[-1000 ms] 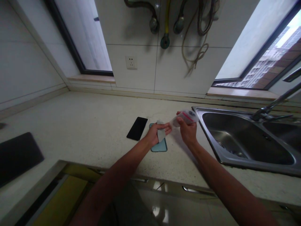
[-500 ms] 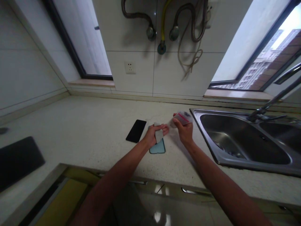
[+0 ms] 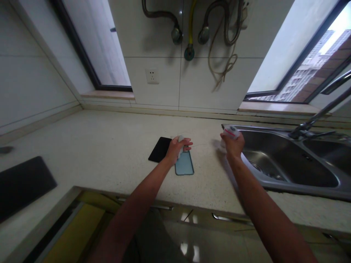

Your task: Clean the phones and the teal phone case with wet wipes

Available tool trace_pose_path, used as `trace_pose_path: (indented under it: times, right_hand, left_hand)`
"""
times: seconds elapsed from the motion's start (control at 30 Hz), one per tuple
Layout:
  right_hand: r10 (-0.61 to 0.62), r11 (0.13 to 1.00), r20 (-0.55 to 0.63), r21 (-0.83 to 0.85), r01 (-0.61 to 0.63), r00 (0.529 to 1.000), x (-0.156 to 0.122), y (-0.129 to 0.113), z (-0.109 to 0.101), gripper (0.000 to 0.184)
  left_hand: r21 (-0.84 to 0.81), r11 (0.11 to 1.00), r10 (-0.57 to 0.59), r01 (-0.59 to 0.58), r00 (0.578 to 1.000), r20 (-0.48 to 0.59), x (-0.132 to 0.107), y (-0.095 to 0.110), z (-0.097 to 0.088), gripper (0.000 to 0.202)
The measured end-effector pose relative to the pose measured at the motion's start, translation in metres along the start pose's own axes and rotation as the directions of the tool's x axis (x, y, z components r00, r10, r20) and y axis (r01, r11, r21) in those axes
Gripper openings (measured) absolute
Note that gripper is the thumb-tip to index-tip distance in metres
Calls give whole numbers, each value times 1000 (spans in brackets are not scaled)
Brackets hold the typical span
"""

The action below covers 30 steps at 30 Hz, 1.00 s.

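My left hand is shut on a small pale flat piece, probably a wipe or card, held just above a teal phone-sized slab lying on the stone worktop. That hand also hides the top of the slab and overlaps the edge of a black smartphone, which lies face up. My right hand grips a clear plastic packet with a red stripe, above the worktop near the sink's left rim.
A steel double sink with a tap lies to the right. A dark flat mat lies at the far left. Hoses and a wall socket sit on the tiled wall behind. The worktop's front edge runs below my forearms.
My right hand has moved right, towards the sink, with the packet, so my hands are now further apart. My left hand has closed more tightly around the pale piece and shifted up the teal slab.
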State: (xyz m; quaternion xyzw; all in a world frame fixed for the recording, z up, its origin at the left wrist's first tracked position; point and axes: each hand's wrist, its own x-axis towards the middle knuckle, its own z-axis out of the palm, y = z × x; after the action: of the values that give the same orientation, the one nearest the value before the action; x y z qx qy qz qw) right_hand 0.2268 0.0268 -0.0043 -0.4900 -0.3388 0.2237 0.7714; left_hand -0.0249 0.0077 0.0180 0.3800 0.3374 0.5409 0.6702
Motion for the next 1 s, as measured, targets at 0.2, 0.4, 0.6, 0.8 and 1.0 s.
trace_pose_path:
  times: [0.2, 0.4, 0.6, 0.8, 1.0]
  right_hand:
    - [-263, 963, -171, -111, 246, 950, -14, -31, 5, 52]
    - [-429, 900, 51, -56, 431, 902, -61, -61, 22, 23]
    - [56, 996, 789, -5, -84, 612, -104, -27, 48, 43]
    - [248, 960, 725, -93, -265, 642, -109, -19, 52, 39]
    - [421, 852, 576, 13, -523, 701, -95, -17, 48, 36]
  left_hand:
    - [-43, 998, -39, 41, 998, 55, 4, 0, 1, 32]
    - [108, 994, 33, -30, 999, -32, 7, -3, -3, 21]
    - [327, 882, 311, -339, 941, 137, -1, -2, -2, 19]
    - [384, 834, 367, -397, 918, 151, 2, -5, -9, 12]
    - [586, 710, 400, -390, 909, 120, 3, 0, -19, 8]
